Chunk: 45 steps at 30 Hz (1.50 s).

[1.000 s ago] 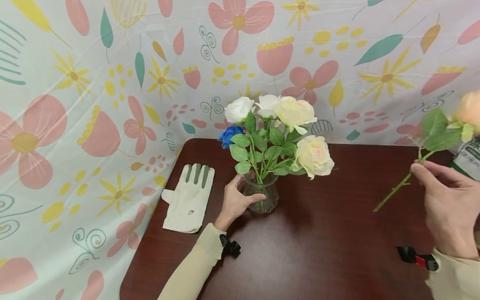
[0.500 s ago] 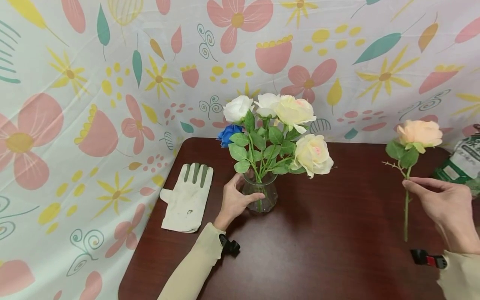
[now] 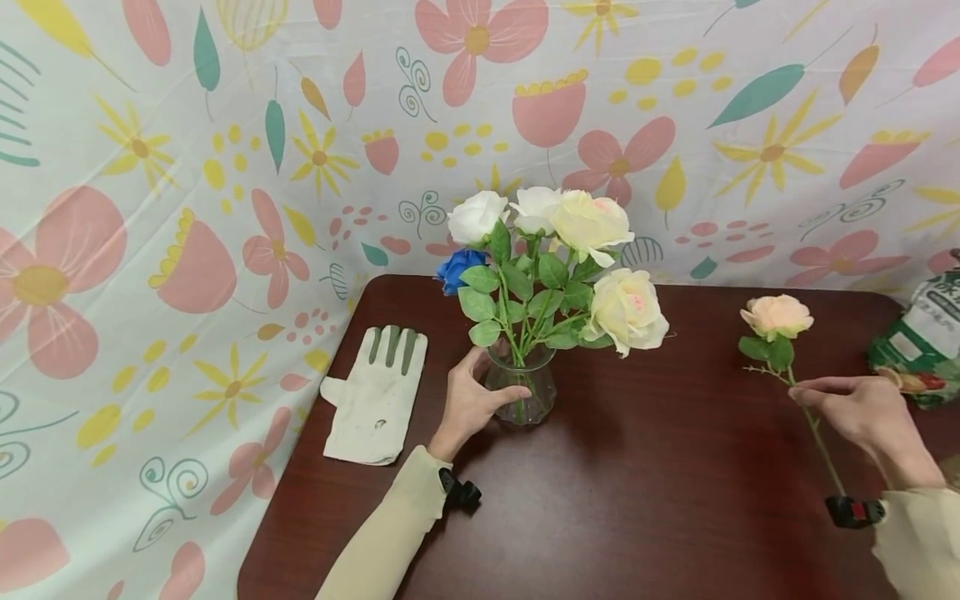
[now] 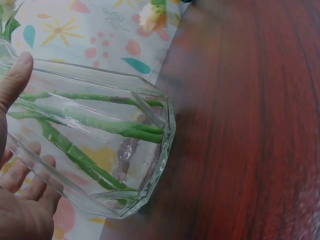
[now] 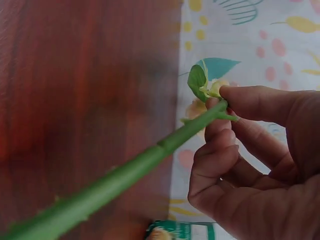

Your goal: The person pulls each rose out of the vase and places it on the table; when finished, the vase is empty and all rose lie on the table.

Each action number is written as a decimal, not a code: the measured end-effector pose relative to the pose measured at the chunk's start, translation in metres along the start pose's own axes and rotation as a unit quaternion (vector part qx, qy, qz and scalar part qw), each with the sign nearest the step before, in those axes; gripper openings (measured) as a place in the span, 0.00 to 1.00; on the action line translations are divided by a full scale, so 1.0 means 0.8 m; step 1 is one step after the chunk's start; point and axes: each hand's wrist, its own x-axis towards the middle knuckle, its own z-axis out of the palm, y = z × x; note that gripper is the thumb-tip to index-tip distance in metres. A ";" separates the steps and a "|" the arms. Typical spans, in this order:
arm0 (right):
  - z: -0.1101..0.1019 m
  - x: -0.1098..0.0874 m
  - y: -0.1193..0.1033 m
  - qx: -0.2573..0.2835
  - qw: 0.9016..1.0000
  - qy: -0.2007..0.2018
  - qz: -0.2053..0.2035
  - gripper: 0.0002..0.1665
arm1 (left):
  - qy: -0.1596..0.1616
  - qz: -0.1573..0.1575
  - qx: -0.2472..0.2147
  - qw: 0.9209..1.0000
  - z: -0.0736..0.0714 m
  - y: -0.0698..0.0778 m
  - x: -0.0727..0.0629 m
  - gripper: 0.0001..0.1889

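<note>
Left hand (image 3: pixel 476 398): at 9 o'clock of the vase in the head view, its fingers (image 4: pixel 32 190) spread only as wide as the glass and curled round it. The thumb crosses the side nearest the person; the other fingers wrap the opposite side.
Right hand (image 3: pixel 862 417): well out at 3 o'clock of the vase. Thumb and forefinger pinch the peach rose by its stem, parted by no more than that thickness; the right wrist view shows the other fingers bent.
Peach rose (image 3: pixel 777 317): between 2 and 3 o'clock of the vase, well apart from it. Bloom towards 11 o'clock from the pinch, bare stem running towards 5. Whether it touches the table (image 3: pixel 675 467) cannot be told.
Vase (image 3: pixel 538 400): clear glass, upright on the table; green stems inside reach down to its base.
Roses in the vase: blue rose (image 3: pixel 459 272) at 11 o'clock of the glass, two white roses (image 3: pixel 477 218) between 11 and 12, two cream roses (image 3: pixel 628 312) at 1 and 2.
Glove (image 3: pixel 375 408): flat at 9 o'clock, beyond the left hand, fingers towards 12.
Bag (image 3: pixel 926 329): green and white, near 3 o'clock, past the peach rose.
Cloth (image 3: pixel 300 225): flower-printed, behind the table.
</note>
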 end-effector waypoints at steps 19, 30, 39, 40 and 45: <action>0.024 0.023 0.030 -0.011 0.999 -0.035 -0.017 0.22 | -0.003 -0.006 0.009 1.000 -0.001 0.001 0.001 0.53; 0.026 0.025 0.025 -0.027 0.999 -0.027 -0.008 0.20 | 0.000 -0.002 0.001 1.000 0.000 0.001 0.000 0.50; 0.027 0.024 0.018 -0.055 0.998 -0.028 0.014 0.20 | 0.000 0.001 0.010 1.000 -0.001 0.001 0.000 0.53; 0.027 0.023 0.017 -0.059 0.998 -0.026 0.013 0.21 | -0.001 0.002 0.009 1.000 -0.001 0.001 0.000 0.55; 0.028 0.020 0.015 -0.073 0.997 -0.015 0.010 0.27 | -0.004 0.006 0.006 1.000 0.000 0.001 0.001 0.60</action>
